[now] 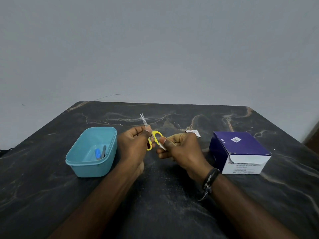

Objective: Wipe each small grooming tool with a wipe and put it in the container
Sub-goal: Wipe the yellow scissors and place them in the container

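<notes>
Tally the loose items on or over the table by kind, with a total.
Grooming tools: 3, namely yellow scissors held by the left hand, plus a blue tool and a grey tool in the container
Wipes: 1, pinched by the right hand
Torn wrappers: 1
Containers: 1
Wipe boxes: 1
Total: 7

The small scissors (pixel 151 135) have yellow loop handles and thin silver blades, slightly parted and pointing up and away; they are held above the counter, just right of the container. A white wipe (pixel 162 146) is pinched against the right handle loop. The container (pixel 91 152) is a light blue open tub (rounded corners) standing upright, with a blue-handled tool (pixel 98 154) and a grey tool (pixel 104 151) inside.
</notes>
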A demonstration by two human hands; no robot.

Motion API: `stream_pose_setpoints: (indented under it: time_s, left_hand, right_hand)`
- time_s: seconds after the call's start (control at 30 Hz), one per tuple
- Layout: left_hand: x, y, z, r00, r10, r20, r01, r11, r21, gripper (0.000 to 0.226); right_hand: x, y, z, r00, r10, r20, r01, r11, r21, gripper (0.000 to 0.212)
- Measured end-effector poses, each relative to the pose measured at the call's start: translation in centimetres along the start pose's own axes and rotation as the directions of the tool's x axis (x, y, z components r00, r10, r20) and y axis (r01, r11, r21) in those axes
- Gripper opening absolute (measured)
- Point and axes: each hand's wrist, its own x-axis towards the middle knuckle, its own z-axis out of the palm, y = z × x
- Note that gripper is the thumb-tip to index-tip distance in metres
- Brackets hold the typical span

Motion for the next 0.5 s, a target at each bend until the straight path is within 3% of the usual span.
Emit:
stream_pose_setpoints:
  time_s: [0.13, 0.33, 0.5]
  left_hand:
    - [0.0, 0.0, 0.0, 1.000, -0.002, 0.002, 0.002, 1.000, 0.008, 0.004]
    - [-1.4, 0.1, 0.5, 0.981, -0.044, 0.189, 0.017, 0.989, 0.145, 0.005]
    - [-2.4, 0.0, 0.7, 0.977, -0.023, 0.212, -0.017, 0.983, 0.184, 0.006]
  right_hand:
    - [0.1, 0.2, 0.0, 1.000, 0.005, -0.010, -0.005, 1.000, -0.007, 0.022]
    - [0.5, 0.0, -1.2, 0.991, -0.104, -0.085, 0.092, 0.986, -0.137, 0.024]
    - [0.5, 0.2, -1.2, 0.990, -0.114, -0.080, 0.097, 0.977, -0.191, 0.025]
